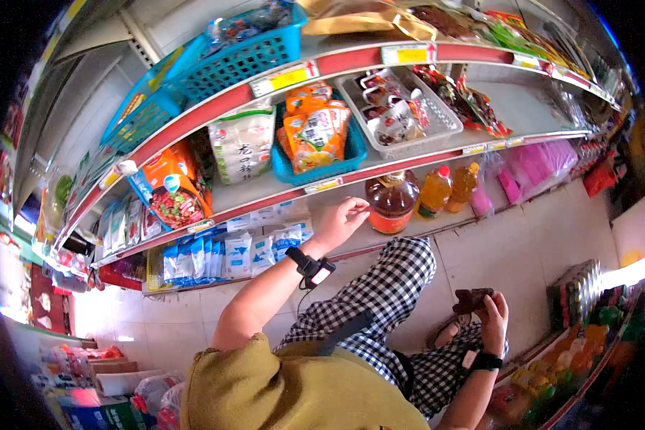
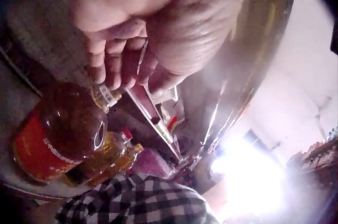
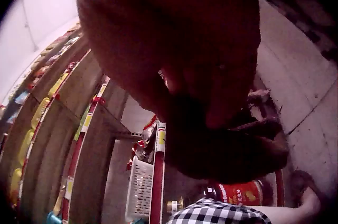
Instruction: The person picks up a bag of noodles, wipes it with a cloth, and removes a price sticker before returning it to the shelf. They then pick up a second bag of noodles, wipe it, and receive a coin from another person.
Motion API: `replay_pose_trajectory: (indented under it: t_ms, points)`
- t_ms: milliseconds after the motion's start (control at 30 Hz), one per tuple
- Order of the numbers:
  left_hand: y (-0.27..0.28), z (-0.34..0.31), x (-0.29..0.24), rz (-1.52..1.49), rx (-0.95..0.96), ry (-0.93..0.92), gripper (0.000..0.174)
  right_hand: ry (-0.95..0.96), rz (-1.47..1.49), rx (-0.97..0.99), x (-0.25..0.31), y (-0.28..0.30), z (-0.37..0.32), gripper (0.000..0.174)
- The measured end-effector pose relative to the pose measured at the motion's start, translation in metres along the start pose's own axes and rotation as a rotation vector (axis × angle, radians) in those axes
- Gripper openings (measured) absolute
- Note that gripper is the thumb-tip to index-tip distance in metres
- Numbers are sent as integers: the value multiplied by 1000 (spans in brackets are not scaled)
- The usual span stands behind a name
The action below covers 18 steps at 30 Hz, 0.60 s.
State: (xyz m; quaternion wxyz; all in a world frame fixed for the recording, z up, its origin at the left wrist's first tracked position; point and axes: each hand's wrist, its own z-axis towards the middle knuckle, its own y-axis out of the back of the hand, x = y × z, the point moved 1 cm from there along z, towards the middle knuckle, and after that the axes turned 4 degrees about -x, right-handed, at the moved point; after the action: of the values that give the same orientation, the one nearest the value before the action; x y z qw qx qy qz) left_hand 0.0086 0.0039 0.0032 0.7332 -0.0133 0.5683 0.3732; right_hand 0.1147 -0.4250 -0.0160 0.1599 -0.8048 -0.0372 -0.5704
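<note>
My left hand (image 1: 342,222) hangs beside a large bottle of dark oil (image 1: 393,204) with a red label. Its fingers are loosely curled with nothing between them. In the left wrist view the fingertips (image 2: 111,78) overlap the bottle's neck (image 2: 104,98). Off to the right, over the floor, my right hand (image 1: 493,322) pinches a dark brown, crumpled piece that looks like a cloth (image 1: 473,299). The right wrist view shows this dark bundle (image 3: 222,152) mostly in shadow under the hand. Smaller oil bottles (image 1: 435,192) stand right of the large one.
Shelves with red edges (image 1: 226,211) run across the front. They hold a blue basket (image 1: 319,174) of orange packets, a white basket (image 1: 416,147) and a noodle bag (image 1: 242,147). Blue-and-white packets (image 1: 240,254) fill the lower left. Checkered trouser legs (image 1: 401,272) reach close to the large bottle.
</note>
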Motion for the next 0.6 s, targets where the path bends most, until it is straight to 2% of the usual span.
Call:
replay_pose_trajectory:
  t_ms: [67, 100, 167, 200, 233, 300, 333, 367, 400, 433, 467, 500, 533, 600]
  points:
    - [3, -2, -1, 39, -23, 29, 19, 26, 118, -4, 0, 7, 6, 9]
    - [25, -16, -6, 38, -45, 34, 19, 27, 105, 16, 5, -7, -10, 9]
    - [70, -34, -12, 174, 21, 19, 19, -50, 256, -76, -28, -32, -37, 10]
    - [36, -18, -11, 78, -92, -86, 21, 205, -58, -175, 3, -1, -15, 14]
    - [68, -23, -19, 125, -57, -65, 21, 156, -21, -175, -19, -15, -33, 14]
    - [83, -12, -25, 275, -284, -197, 22, 197, -1, -288, -13, -11, -25, 18]
    - [90, -15, -28, 282, -264, -175, 25, 175, -28, -324, -17, -12, -30, 20]
    - [100, -10, -29, 222, -310, -176, 31, 183, -36, -323, -15, -6, -25, 20]
    - [126, 0, -36, 485, -609, -304, 37, 125, 52, -342, -17, 1, -18, 19]
    - [129, -1, -30, 505, -572, -335, 43, 54, 142, -364, -19, 8, -16, 17]
    - [145, 5, -24, 532, -658, -304, 52, 56, 142, -363, -18, 13, -13, 17]
    - [174, 15, -20, 661, -885, -305, 61, 48, 133, -247, -17, 18, -10, 15]
    - [176, 15, -11, 695, -863, -309, 71, 42, 117, -133, -13, 21, -10, 13]
    - [210, 23, 18, 678, -889, -34, 85, 49, 116, -115, -4, 15, -12, 11]
